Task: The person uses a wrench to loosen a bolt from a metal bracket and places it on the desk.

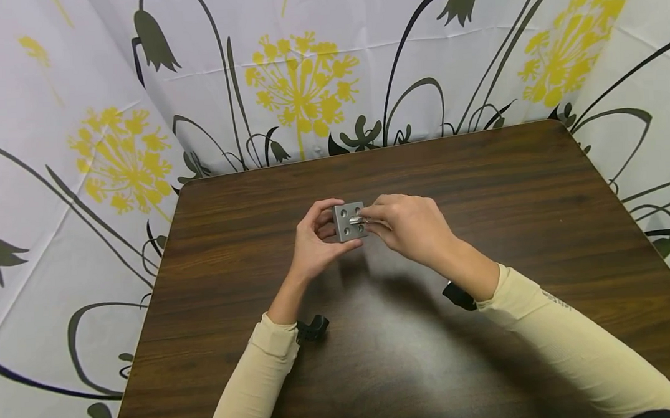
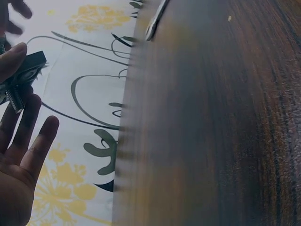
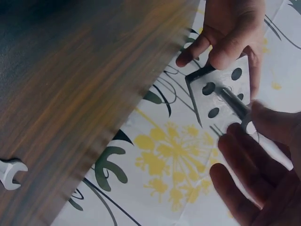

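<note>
Left hand (image 1: pixel 314 244) grips the block (image 1: pixel 349 221) above the desk (image 1: pixel 536 181); right hand (image 1: pixel 408 224) pinches a bolt (image 1: pixel 360 220) at 1 of its 4 holes. Risk: bolt cross-threads or drops if tilted. Block grey metal, square, smooth; bolt threaded steel; desk dark woodgrain.

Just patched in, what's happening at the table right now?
A person holds a small grey metal block with four holes above the dark wooden table. The left hand grips the block, while the right hand pinches a bolt set at one of its holes. A wrench lies on the table.
</note>
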A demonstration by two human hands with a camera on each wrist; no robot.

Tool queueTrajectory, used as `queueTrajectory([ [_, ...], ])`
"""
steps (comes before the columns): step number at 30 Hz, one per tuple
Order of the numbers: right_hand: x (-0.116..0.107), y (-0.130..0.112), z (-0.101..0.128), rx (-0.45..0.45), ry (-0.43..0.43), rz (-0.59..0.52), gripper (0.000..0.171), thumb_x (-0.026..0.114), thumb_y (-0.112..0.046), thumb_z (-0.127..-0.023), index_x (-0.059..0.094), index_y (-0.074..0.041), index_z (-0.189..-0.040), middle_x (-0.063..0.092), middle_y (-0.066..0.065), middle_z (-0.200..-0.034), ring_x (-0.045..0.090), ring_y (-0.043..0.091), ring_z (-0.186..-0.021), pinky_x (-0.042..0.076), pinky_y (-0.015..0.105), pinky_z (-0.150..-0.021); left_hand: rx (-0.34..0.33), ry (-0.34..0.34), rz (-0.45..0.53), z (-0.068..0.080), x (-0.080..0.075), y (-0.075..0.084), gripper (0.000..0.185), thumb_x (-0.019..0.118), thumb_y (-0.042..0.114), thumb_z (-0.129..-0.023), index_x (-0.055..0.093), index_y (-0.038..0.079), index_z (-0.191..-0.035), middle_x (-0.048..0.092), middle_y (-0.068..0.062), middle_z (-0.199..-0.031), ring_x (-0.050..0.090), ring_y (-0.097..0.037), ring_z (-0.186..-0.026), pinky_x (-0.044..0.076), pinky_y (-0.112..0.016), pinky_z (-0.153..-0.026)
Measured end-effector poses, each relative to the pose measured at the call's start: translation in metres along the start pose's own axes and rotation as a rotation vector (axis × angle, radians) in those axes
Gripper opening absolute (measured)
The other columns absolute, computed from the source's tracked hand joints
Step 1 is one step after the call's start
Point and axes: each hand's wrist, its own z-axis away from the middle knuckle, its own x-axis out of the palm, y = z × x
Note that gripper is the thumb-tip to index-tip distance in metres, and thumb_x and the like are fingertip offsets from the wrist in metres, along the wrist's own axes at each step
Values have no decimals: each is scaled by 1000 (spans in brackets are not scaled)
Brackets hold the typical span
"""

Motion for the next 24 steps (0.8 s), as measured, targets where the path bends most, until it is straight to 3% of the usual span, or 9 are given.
queueTrajectory([
  [3, 0, 0, 1, -41, 25, 15, 26, 78, -25, -86, 76, -19, -112, 69, -5, -95, 61, 10, -71, 45, 28, -47, -5, -7, 12, 1, 0, 0, 70, 81, -19, -65, 50, -8, -126, 65, -26, -111, 70, -34, -89, 59, -42, -70],
  [7, 1, 0, 0, 44, 45, 13, 28, 73, -38, -89, 77, -18, -108, 70, -7, -85, 57, 8, -59, 39, 28, -41, -5, -10, 15, 1, 0, 0, 70, 81, -19, -65, 49, -8, -127, 65, -26, -110, 70, -36, -89, 59, -43, -69],
  [9, 1, 1, -1, 80, 30, 4, 26, 70, -39, -91, 77, -18, -105, 70, -8, -79, 55, 8, -55, 38, 28, -40, 2, -6, 13, 0, -1, -7, 71, 82, -17, -65, 50, -6, -128, 65, -24, -111, 70, -35, -89, 59, -42, -69],
  [12, 2, 2, 0, 33, 12, -1, 17, 73, -28, -90, 78, -19, -104, 69, -8, -82, 58, 8, -60, 41, 28, -43, 6, 2, 15, -2, -3, -19, 73, 84, -16, -64, 52, -1, -128, 66, -21, -113, 70, -34, -91, 59, -42, -70],
  [14, 2, 3, 0, -21, 23, -1, 20, 76, -21, -88, 77, -19, -108, 69, -7, -90, 60, 9, -68, 44, 29, -46, 9, 5, 20, -2, -4, -25, 74, 84, -16, -64, 53, 0, -129, 66, -19, -114, 70, -32, -91, 59, -41, -70],
  [17, 1, 2, 1, -45, 60, 2, 24, 77, -23, -87, 76, -19, -111, 68, -6, -97, 61, 9, -73, 46, 29, -48, 3, 1, 22, -2, -3, -16, 73, 82, -18, -64, 51, -2, -128, 65, -23, -113, 70, -34, -91, 58, -45, -70],
  [21, 0, 0, 0, 63, 69, -7, 26, 69, -39, -92, 77, -19, -107, 68, -7, -82, 55, 8, -59, 41, 28, -44, 2, -5, 16, -3, -1, -2, 71, 81, -19, -65, 49, -7, -127, 64, -26, -112, 69, -37, -90, 58, -46, -71],
  [24, 0, 0, 0, 89, 38, -18, 23, 68, -37, -93, 78, -18, -102, 66, -9, -75, 53, 7, -55, 40, 28, -43, -11, -5, 12, -2, 0, 2, 69, 81, -18, -66, 51, -6, -126, 65, -26, -111, 69, -37, -90, 58, -46, -71],
])
